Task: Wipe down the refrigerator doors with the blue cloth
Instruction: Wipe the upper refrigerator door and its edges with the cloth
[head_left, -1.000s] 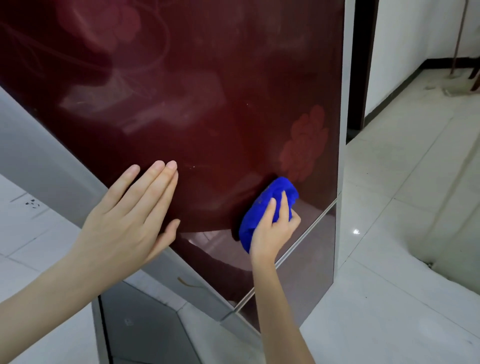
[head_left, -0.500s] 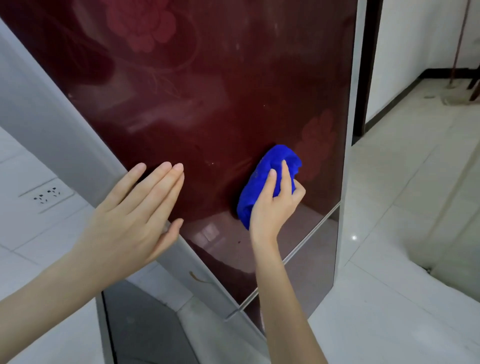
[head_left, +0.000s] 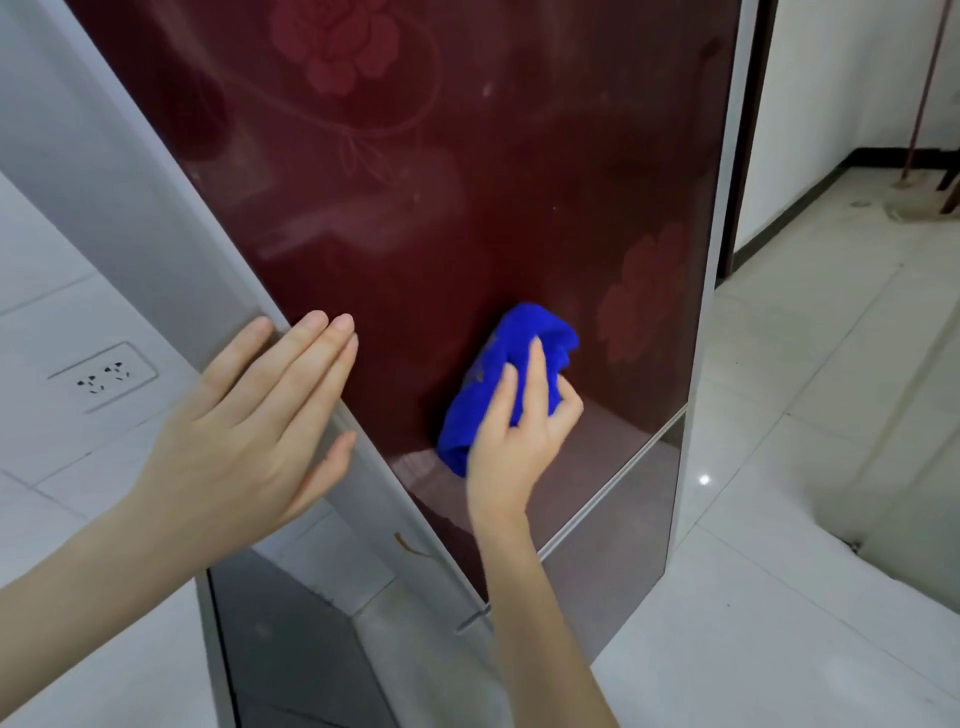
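Dark red rose-patterned door (head_left: 467, 208); bright blue cloth (head_left: 514, 374)

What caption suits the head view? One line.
Right hand holds the blue cloth against the red refrigerator door; left hand flat at its edge.

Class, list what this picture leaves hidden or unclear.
Head view:
- Top of the red door: cut off by the frame's upper edge.
- Part of the blue cloth: hidden under the right hand.
- Palm of the left hand: its back hides whether it touches the door.
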